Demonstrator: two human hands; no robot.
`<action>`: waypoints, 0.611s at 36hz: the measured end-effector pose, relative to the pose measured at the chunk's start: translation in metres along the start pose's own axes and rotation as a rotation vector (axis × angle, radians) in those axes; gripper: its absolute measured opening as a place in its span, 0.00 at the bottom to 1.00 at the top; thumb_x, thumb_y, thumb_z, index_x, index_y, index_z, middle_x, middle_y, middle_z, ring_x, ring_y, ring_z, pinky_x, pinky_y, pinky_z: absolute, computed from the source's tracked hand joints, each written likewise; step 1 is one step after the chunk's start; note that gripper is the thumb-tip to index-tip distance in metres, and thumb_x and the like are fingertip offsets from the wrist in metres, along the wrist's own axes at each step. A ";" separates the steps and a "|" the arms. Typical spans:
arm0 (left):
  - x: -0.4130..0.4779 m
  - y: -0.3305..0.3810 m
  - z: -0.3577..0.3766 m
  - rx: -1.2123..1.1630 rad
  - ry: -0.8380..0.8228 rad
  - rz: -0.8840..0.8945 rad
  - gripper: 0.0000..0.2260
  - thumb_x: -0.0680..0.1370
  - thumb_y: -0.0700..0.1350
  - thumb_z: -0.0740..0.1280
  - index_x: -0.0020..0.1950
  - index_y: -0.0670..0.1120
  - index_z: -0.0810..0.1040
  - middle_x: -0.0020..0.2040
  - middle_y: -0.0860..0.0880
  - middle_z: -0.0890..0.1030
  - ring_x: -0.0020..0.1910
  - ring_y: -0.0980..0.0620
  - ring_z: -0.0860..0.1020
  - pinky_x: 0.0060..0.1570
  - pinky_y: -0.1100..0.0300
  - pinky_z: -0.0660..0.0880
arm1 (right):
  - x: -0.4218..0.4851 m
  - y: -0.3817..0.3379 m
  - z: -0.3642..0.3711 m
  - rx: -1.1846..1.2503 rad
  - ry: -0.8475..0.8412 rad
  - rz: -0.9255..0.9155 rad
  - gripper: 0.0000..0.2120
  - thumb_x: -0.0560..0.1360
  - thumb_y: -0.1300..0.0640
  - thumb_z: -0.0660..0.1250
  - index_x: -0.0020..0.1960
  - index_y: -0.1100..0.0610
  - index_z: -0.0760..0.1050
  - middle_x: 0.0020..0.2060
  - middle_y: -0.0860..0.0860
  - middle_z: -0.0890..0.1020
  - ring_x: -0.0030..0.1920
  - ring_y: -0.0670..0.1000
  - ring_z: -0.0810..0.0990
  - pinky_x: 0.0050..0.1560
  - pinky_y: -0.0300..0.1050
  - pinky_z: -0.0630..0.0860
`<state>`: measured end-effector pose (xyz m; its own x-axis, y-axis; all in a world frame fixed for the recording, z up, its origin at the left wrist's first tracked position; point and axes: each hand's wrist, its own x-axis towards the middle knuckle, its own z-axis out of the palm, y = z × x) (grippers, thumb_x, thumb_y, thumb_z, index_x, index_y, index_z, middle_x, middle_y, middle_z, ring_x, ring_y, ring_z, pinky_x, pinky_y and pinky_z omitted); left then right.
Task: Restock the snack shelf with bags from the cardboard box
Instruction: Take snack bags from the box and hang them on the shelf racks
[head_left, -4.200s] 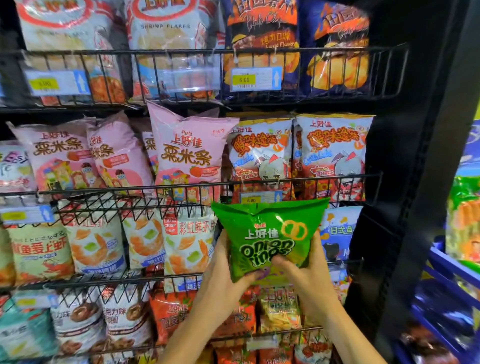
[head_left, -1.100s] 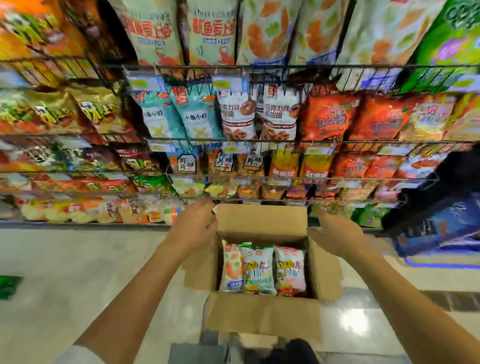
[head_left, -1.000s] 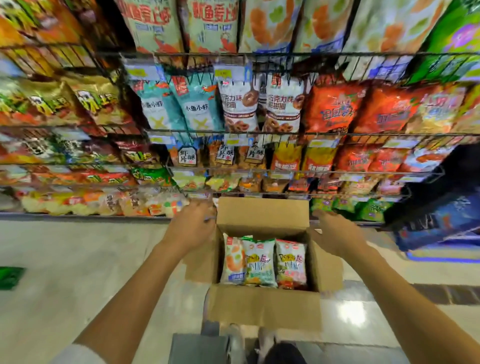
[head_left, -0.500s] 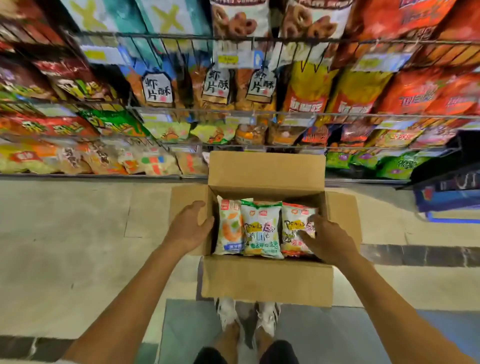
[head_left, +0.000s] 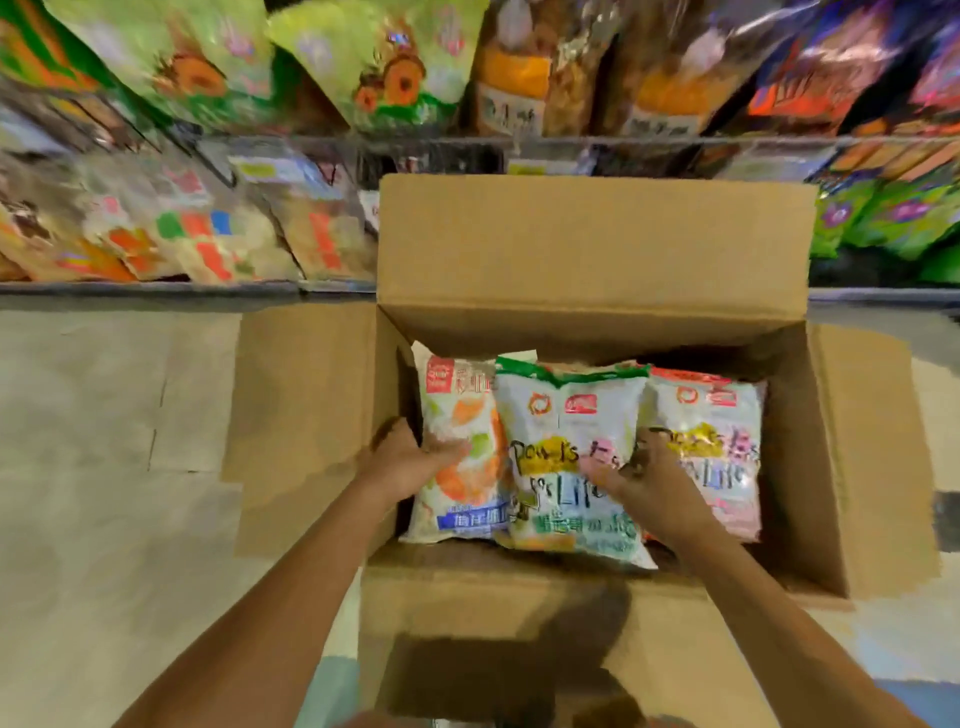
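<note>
An open cardboard box stands on the floor below me, in front of the snack shelf. Three snack bags stand side by side inside it. My left hand grips the left edge of the white shrimp-chip bag, fingers over its front. My right hand grips the middle green-topped bag at its right edge, thumb between it and the red-topped bag. The picture is blurred by motion.
The lowest wire racks hold packed bags: green ones at right, pale mixed ones at left. The box's side flaps lie spread open. Beige tiled floor runs to the left.
I have bent lower toward the box. My left hand left the box's left flap and went inside onto the left bag. My right hand shifted from the right bag onto the middle one.
</note>
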<state>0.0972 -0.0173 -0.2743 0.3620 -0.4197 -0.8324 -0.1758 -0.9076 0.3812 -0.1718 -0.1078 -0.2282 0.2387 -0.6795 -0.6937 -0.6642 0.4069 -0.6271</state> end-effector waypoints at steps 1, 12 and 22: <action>0.008 -0.002 0.005 -0.058 -0.026 -0.018 0.49 0.56 0.73 0.76 0.70 0.49 0.72 0.63 0.52 0.81 0.58 0.52 0.81 0.58 0.54 0.79 | 0.006 0.008 0.004 0.033 0.000 -0.005 0.36 0.66 0.35 0.76 0.68 0.47 0.69 0.56 0.49 0.82 0.54 0.51 0.82 0.47 0.46 0.82; -0.005 0.000 0.023 -0.393 -0.045 0.033 0.25 0.68 0.56 0.79 0.62 0.53 0.78 0.55 0.54 0.86 0.50 0.53 0.85 0.55 0.50 0.82 | -0.002 0.023 0.000 0.266 0.007 0.023 0.20 0.71 0.40 0.74 0.59 0.46 0.79 0.49 0.48 0.87 0.49 0.53 0.87 0.52 0.62 0.82; -0.188 0.091 -0.058 -0.532 -0.009 0.126 0.22 0.70 0.56 0.76 0.61 0.53 0.78 0.51 0.53 0.87 0.46 0.50 0.87 0.45 0.51 0.84 | -0.141 -0.090 -0.094 0.446 0.072 -0.024 0.13 0.77 0.51 0.69 0.58 0.55 0.80 0.49 0.53 0.87 0.47 0.56 0.87 0.44 0.50 0.84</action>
<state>0.0659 -0.0210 -0.0597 0.3594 -0.5276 -0.7697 0.2712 -0.7302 0.6272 -0.2122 -0.1063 -0.0410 0.1903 -0.7264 -0.6604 -0.2846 0.6030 -0.7453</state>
